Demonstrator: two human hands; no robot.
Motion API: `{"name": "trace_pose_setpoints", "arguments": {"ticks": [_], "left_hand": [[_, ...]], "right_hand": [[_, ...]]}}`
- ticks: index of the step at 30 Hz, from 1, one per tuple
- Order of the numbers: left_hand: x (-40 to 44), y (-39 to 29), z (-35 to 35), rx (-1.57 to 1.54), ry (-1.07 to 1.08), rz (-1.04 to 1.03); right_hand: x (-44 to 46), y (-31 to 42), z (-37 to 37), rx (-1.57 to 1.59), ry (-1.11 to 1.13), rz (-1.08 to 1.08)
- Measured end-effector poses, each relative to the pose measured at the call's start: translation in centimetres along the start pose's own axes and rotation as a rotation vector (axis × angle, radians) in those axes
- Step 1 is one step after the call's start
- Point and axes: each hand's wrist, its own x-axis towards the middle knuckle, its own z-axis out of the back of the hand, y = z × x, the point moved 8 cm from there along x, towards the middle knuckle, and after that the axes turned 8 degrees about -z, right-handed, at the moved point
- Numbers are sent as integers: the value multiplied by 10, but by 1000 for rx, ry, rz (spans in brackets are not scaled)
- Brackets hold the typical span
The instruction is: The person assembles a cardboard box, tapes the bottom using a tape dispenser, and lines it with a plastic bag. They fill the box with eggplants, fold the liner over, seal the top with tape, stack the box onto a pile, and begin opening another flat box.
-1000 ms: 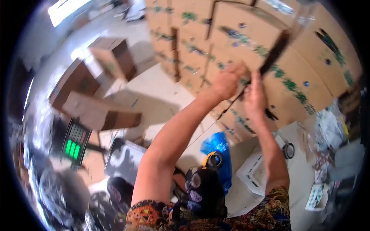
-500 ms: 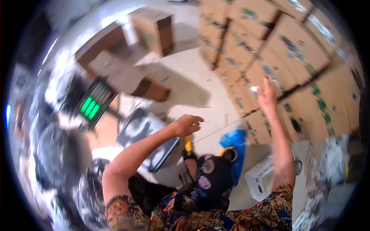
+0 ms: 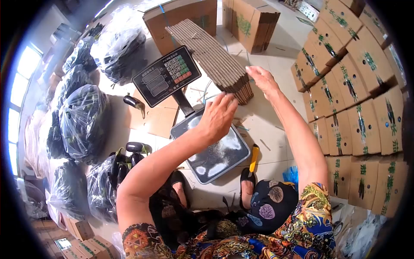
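Observation:
A stack of flattened cardboard boxes [image 3: 209,54] lies beyond the weighing scale, its near end between my two hands. My left hand [image 3: 219,113] is at the near left corner of the stack, over the scale platform [image 3: 215,151], fingers bent; whether they grip cardboard is hidden. On the right, my right hand [image 3: 263,81] has its fingers extended beside the stack's end, holding nothing. The scale's display panel [image 3: 167,75], its screens dark, stands left of the stack. A yellow cutter [image 3: 254,159] lies by my foot, right of the platform.
Sealed cartons [image 3: 362,114] are piled high on the right. Clear bags of eggplants [image 3: 84,123] line the left side. Loose eggplants [image 3: 133,102] lie near a flat cardboard piece [image 3: 151,114]. Two upright cartons [image 3: 250,23] stand at the back. A blue bag [image 3: 290,174] is by my right knee.
The view has swung left from the carton pile to the scale and flattened boxes. My hands have left the pile and come to the stack's near end. The display's green digits no longer show.

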Motion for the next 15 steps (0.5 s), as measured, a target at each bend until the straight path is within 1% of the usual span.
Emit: {"name": "trace_pose_setpoints", "arguments": {"ticks": [1, 3, 4, 7, 8, 10, 13, 14, 15], "left_hand": [[10, 11, 4, 36, -74, -2], [28, 26, 6, 67, -146, -58], [37, 31, 5, 81, -182, -87], [64, 49, -12, 117, -183, -114], [68, 55, -19, 64, -176, -111], [68, 57, -20, 80, -181, -134], [63, 57, -14, 84, -232, -150], [61, 55, -12, 82, -258, -154], [60, 53, -11, 53, -258, -157]], "right_hand": [[6, -2, -8, 64, 34, -30], [18, -2, -18, 186, 92, -85], [19, -4, -21, 195, 116, -122], [30, -10, -31, 287, 215, -180], [35, -9, -29, 214, 217, -146], [46, -8, -19, 71, 220, -83], [62, 15, 10, -552, -124, 227], [65, 18, 14, -700, -270, 323], [61, 22, 13, -776, -300, 363]]}}
